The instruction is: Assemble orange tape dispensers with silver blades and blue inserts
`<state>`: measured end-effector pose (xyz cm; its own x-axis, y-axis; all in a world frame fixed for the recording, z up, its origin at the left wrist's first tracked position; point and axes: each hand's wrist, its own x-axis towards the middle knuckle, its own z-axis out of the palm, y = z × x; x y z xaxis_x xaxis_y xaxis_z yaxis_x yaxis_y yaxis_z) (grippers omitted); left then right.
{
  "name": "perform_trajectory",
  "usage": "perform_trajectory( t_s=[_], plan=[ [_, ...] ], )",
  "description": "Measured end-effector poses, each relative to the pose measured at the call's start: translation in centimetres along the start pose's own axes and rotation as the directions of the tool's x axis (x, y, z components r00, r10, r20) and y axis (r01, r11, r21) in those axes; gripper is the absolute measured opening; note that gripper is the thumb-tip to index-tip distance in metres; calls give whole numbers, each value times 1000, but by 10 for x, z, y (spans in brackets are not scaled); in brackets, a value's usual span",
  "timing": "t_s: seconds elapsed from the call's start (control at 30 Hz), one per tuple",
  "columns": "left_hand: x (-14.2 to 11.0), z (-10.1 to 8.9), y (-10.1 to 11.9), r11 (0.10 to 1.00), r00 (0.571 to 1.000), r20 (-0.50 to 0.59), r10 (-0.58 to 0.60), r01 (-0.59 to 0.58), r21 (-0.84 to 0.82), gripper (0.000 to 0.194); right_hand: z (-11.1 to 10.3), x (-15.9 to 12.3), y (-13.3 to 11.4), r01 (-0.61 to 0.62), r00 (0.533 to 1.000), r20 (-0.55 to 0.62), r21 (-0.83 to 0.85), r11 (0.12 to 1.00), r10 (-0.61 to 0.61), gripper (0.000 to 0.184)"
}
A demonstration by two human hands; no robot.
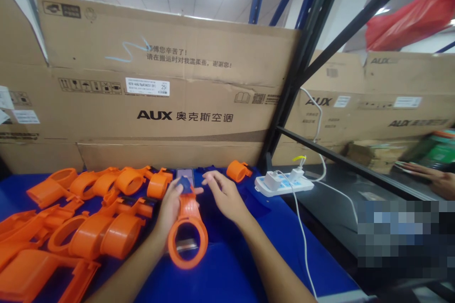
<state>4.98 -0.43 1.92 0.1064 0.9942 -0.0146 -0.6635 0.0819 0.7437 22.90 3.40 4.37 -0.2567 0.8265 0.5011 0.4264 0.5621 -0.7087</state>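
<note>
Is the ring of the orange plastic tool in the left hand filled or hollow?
Hollow: the blue tabletop shows through the ring of the orange plastic tool in the left hand.

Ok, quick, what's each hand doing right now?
Left hand: closed, holding the orange ringed part at its upper end.
Right hand: loosely open, fingers bent, nothing visibly held.

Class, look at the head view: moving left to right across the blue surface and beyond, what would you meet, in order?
Cluster of orange pieces → ringed orange piece held in the left hand → lone orange piece → white power strip → another person's hand.
</note>
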Motion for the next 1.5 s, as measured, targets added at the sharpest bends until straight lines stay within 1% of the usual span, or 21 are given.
perform_trajectory(
  t_s=[0.03,0.1,0.17,0.23,0.33,0.4,0.5,0.67,0.8,0.9,0.97,1.0,1.03,1.07,1.1,1.13,1.17,1.23,1.3,1.37,1.5],
  plan=[
    [0,-2,3,998,999,-9,-40,40,-52,57,-2,0,4,6,1000,-7,-173,985,-7,27],
    [0,-4,8,983,993,-19,-115,111,-149,57,-5,0,11,-1,1000,19,-464,886,11,23],
    [-1,-4,12,970,989,-39,-144,133,-205,58,-5,-2,15,-18,997,44,-636,771,60,24],
    [-2,-3,13,965,986,-53,-157,142,-220,58,-3,-3,16,-49,992,41,-734,678,116,26],
    [-3,0,13,965,983,-56,-172,157,-209,60,-2,-4,16,-89,981,29,-813,576,193,27],
    [-3,1,13,966,983,-49,-180,167,-199,62,-1,-5,16,-95,975,34,-829,551,218,25],
    [-2,-2,11,966,980,-30,-195,187,-179,66,0,-5,18,-91,975,41,-824,560,219,20],
    [-2,-6,8,975,985,1,-171,169,-146,69,0,-5,18,-90,981,36,-787,610,192,11],
    [-2,-5,9,978,985,28,-169,171,-122,69,-7,-3,16,-129,986,-18,-719,683,167,11],
    [0,-4,8,986,991,1,-135,135,-99,69,-12,-2,15,-190,981,-92,-635,749,171,13],
    [1,-4,5,990,994,-18,-111,109,-93,69,-13,-1,14,-195,981,-110,-566,801,160,14],
    [2,-4,3,991,995,-24,-97,95,-94,68,-12,-1,13,-182,983,-111,-489,853,147,14],
    [4,-4,1,992,996,-28,-83,80,-96,68,-9,0,11,-164,985,-111,-370,914,131,13],
    [5,-4,-1,993,997,-30,-70,67,-100,66,-7,1,10,-141,987,-112,-215,966,119,13],
    [6,-4,-3,993,998,-33,-58,55,-103,65,-3,1,8,-120,987,-114,-38,992,115,17],
    [7,-5,-4,993,998,-32,-53,50,-103,65,0,2,7,-102,986,-115,133,986,118,22],
    [7,-5,-5,993,998,-24,-56,53,-102,64,3,2,5,-94,986,-109,269,959,128,28],
    [7,-4,-5,992,998,6,-66,66,-107,64,9,1,3,-106,986,-76,411,905,150,36],
    [6,-3,-3,989,998,31,-56,59,-133,61,13,0,1,-126,987,-31,473,872,159,40],
    [4,0,1,984,999,42,-28,35,-175,56,16,-1,-1,-140,988,19,495,858,150,42],
    [1,7,9,962,996,61,60,-41,-270,51,20,-4,-4,-105,994,43,490,865,96,40]
  ],
)
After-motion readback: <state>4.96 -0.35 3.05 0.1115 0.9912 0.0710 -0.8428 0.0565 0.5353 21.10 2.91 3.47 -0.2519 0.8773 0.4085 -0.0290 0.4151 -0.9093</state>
